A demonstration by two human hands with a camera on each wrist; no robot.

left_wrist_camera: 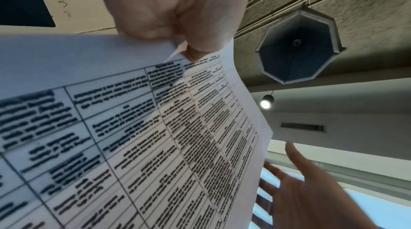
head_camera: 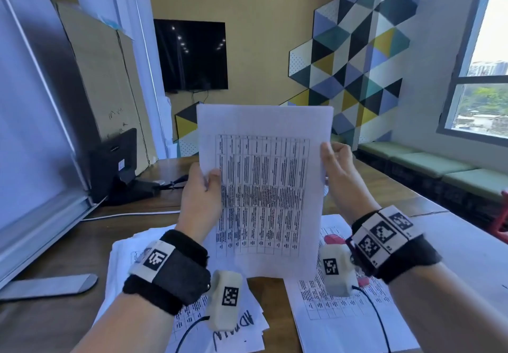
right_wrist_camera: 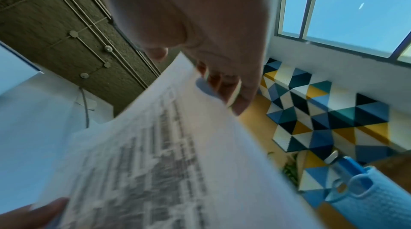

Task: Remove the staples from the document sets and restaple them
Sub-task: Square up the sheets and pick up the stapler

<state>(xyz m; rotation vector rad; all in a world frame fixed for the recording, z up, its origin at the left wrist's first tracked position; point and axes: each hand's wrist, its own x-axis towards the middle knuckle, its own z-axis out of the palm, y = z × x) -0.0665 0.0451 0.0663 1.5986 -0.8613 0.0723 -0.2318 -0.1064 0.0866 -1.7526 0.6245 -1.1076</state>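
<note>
— What's closest?

— My left hand (left_wrist_camera: pixel 169 9): thumb and fingers pinch the sheets' (head_camera: pixel 264 187) left edge. My right hand (head_camera: pixel 339 171) curls on the right edge, grip blurred.

— Why upright?

— Probably squaring them above the table (head_camera: pixel 68 237).

An office meeting room: wall screen (head_camera: pixel 191 56), wooden table (head_camera: pixel 132 223), whiteboard (head_camera: pixel 33 111)

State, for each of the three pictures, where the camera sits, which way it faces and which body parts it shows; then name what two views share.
Head: looks forward and down; left hand and right hand hold up a white printed table sheet.
Left wrist: faces up along the hand; fingers, ceiling.
Right wrist: faces up; fingers, window.
Shared: the sheet in all views.
</note>
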